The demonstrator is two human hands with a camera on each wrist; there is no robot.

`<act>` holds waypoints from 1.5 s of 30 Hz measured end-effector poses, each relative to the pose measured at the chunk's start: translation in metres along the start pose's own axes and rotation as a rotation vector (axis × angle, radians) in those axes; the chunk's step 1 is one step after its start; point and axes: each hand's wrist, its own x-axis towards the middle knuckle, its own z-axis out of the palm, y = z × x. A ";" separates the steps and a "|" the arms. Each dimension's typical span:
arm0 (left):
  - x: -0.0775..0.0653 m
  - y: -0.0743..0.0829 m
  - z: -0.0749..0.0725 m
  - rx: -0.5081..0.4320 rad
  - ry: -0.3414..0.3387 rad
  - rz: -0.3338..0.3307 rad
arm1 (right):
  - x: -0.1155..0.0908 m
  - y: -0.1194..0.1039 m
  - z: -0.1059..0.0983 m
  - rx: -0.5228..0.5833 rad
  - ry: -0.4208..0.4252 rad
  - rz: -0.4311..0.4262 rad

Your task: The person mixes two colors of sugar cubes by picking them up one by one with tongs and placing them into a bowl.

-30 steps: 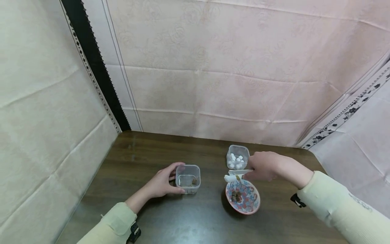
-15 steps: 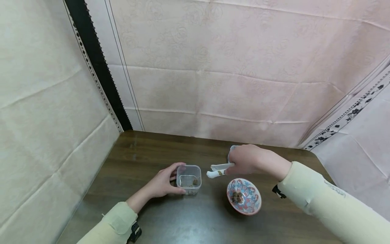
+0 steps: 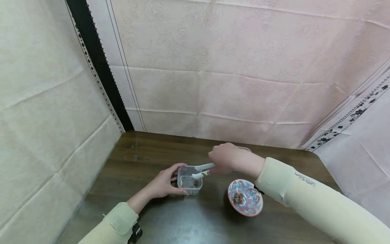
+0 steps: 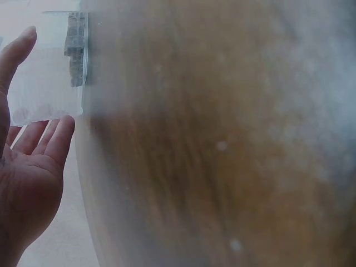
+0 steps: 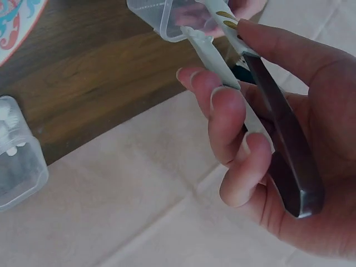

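My left hand (image 3: 166,181) holds a small clear plastic container (image 3: 190,192) by its sides, thumb at the near side and fingers at the far side. Small brown cubes (image 4: 76,50) lie at its bottom. In my right hand (image 3: 223,157) is a pair of tongs (image 5: 289,150) with white arms and a dark metal bend, pinched between thumb and fingers. The white tips (image 3: 198,175) reach over the container's right rim, slightly apart. A patterned bowl (image 3: 253,196) with brown pieces (image 3: 238,198) inside stands below the right forearm.
A second clear container (image 5: 25,178) holding white pieces (image 5: 8,125) is mostly hidden behind the right hand in the head view. The brown wooden table (image 3: 152,145) meets a pale cloth backdrop (image 3: 195,84) at its far edge.
My right hand has moved left with the tongs, from above the patterned bowl to the container in my left hand. The left hand stays in place.
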 end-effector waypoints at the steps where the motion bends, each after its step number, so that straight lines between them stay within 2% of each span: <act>1: 0.000 0.000 0.000 0.000 -0.001 -0.002 | 0.003 -0.002 0.000 -0.018 0.000 0.000; 13: 0.001 0.002 -0.002 0.010 -0.005 -0.015 | 0.028 -0.026 -0.002 -0.177 -0.022 -0.003; 22: 0.000 0.002 -0.003 -0.008 -0.019 -0.003 | 0.046 -0.047 -0.001 -0.269 -0.087 0.024; 27: 0.000 0.001 -0.003 -0.019 -0.024 0.022 | 0.053 -0.054 0.000 -0.287 -0.110 0.022; 34: 0.000 0.001 -0.003 -0.020 -0.021 -0.008 | 0.057 -0.056 0.001 -0.293 -0.139 0.028; 45: -0.001 0.000 -0.003 -0.037 -0.021 -0.005 | 0.063 -0.062 0.004 -0.300 -0.183 0.038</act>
